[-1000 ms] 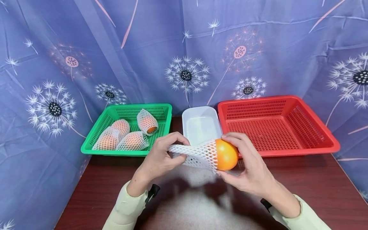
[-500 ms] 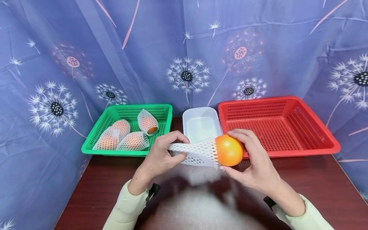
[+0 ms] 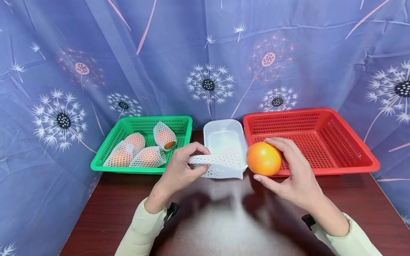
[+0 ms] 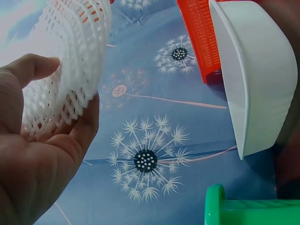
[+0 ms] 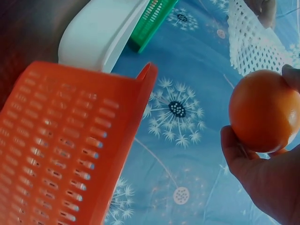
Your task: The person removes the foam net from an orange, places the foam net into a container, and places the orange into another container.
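My left hand pinches one end of a white foam net sleeve, which stretches to the right and looks limp, with no fruit inside. In the left wrist view the thumb presses on the mesh of the foam net sleeve. My right hand grips a bare orange between thumb and fingers, just right of the sleeve's free end and apart from it. The right wrist view shows the orange with the fingers round its side; part of it is hidden by the hand.
A green basket at the left holds several net-wrapped fruits. Behind the hands stands a white tray. The red basket is at the right, partly behind the right hand. All stand on a dark wooden table before a blue curtain.
The right hand has drawn the orange out of the foam net sleeve, moving right and slightly up. The left hand has kept its hold on the sleeve, which has gone limp.
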